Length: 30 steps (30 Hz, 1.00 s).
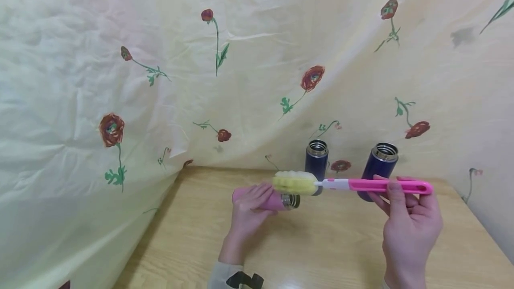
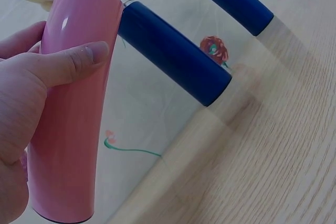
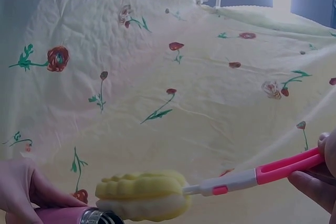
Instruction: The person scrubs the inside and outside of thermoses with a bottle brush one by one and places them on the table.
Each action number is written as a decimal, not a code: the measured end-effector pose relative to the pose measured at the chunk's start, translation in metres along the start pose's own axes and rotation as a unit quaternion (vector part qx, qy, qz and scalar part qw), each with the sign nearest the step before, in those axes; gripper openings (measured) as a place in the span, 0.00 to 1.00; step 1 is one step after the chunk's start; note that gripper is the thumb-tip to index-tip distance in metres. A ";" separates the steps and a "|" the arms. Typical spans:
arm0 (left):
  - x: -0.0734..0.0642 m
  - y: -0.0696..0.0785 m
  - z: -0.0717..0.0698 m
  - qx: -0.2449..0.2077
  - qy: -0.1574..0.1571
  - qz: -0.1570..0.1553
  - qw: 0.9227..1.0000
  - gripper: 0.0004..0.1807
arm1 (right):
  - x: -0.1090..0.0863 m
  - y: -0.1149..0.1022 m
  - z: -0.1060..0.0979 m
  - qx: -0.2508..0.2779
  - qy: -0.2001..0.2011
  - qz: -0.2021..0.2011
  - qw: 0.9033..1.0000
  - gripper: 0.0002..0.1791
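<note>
Nearest, at right, our right hand [image 1: 413, 229] pinches the brush [image 1: 367, 185] by its pink handle between thumb and curled fingers, while at left our left hand [image 1: 250, 208] wraps round the pink bottle [image 1: 277, 203], whose uncapped mouth [image 1: 296, 201] faces right, just beside the yellow-and-white sponge head [image 1: 295, 183]; we cannot tell whether they touch. We would do well to steady the pink bottle and line the sponge head up squarely with that narrow mouth before pushing gently. Farther off, two navy bottles [image 1: 316, 160] [image 1: 379, 165] stand uncapped near the flowered cloth [image 1: 249, 101], and we can read no brand, label or writing anywhere.
</note>
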<state>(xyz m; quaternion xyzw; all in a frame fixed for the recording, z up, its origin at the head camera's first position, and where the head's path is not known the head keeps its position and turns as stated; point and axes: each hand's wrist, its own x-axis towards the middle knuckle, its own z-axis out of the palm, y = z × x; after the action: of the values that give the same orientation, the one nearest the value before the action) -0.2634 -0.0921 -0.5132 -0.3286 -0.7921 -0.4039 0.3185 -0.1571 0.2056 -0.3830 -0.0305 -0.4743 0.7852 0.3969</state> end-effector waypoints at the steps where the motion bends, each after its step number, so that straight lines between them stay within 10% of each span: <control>1: 0.001 0.000 0.000 0.000 0.000 -0.001 1.000 0.34 | 0.000 0.000 0.000 0.004 0.000 -0.005 1.000 0.17; 30: 0.001 0.000 -0.002 -0.018 0.053 0.000 0.998 0.32 | 0.004 -0.003 -0.001 -0.031 0.020 -0.004 0.999 0.19</control>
<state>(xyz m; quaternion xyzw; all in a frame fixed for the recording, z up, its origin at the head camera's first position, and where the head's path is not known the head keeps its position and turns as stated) -0.2642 -0.0934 -0.5116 -0.3130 -0.7664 -0.4352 0.3539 -0.1579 0.2100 -0.3799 -0.0564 -0.4902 0.7682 0.4079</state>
